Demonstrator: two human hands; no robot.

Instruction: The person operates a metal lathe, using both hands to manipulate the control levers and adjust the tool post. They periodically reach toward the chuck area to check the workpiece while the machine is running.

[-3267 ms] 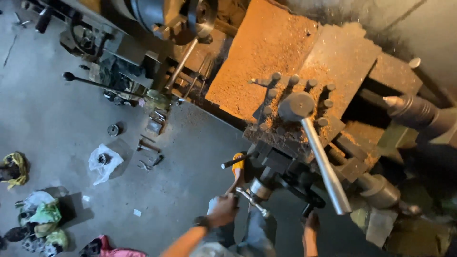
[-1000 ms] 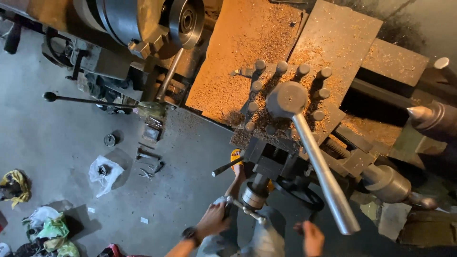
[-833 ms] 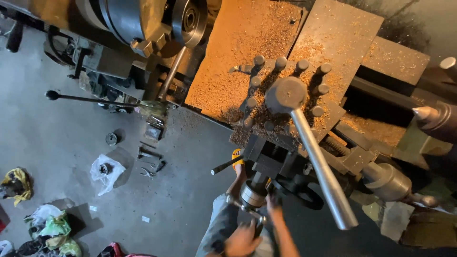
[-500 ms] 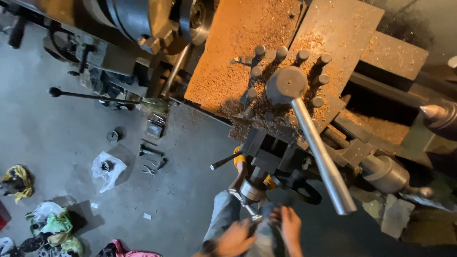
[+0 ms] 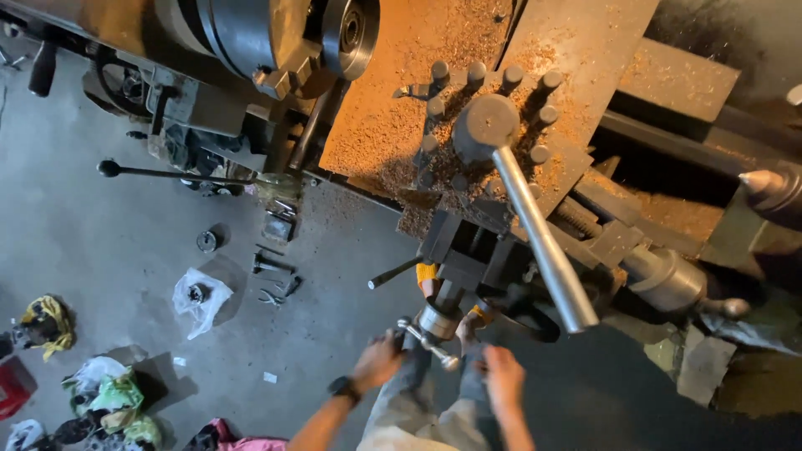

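My left hand (image 5: 378, 361) curled on crank handle (image 5: 428, 344); right hand (image 5: 504, 377) loose, just beside. Handle steel, stiff, slick; I'd grip at knob ends.

The lathe's tool-post lever (image 5: 543, 242) is smooth, bright bare metal, and the small crank handle (image 5: 428, 342) near the front edge of the carriage shines likewise. Rough orange-brown swarf (image 5: 393, 100) coats the flat metal slide, while the chuck (image 5: 276, 33) looks dark, dull steel. The concrete floor (image 5: 100, 225) is matt grey.
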